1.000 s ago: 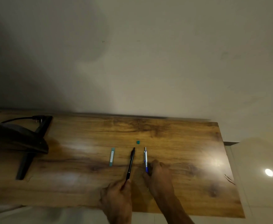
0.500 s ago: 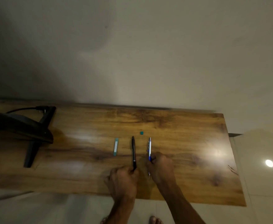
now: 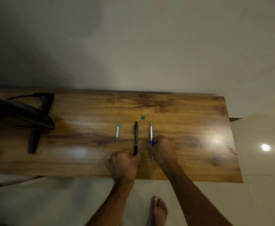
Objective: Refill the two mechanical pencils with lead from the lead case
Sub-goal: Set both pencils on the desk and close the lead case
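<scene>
Two mechanical pencils lie side by side on the wooden table, pointing toward me. My left hand grips the near end of the black pencil. The silver and blue pencil is to its right, and my right hand holds it at its blue grip, with the tip showing below my fingers. A slim teal lead case lies flat to the left of the black pencil, apart from both hands. A small teal cap sits beyond the pencils.
A black monitor stand with a cable stands at the table's left end. The wall runs along the table's far edge. A scratch mark is near the right end. My bare foot is on the tiled floor below the near edge.
The black pencil has been turned from a slant to lie straight, parallel to the silver one. The camera has pulled back, so my forearms and foot show. Both hands stay on the pencils.
</scene>
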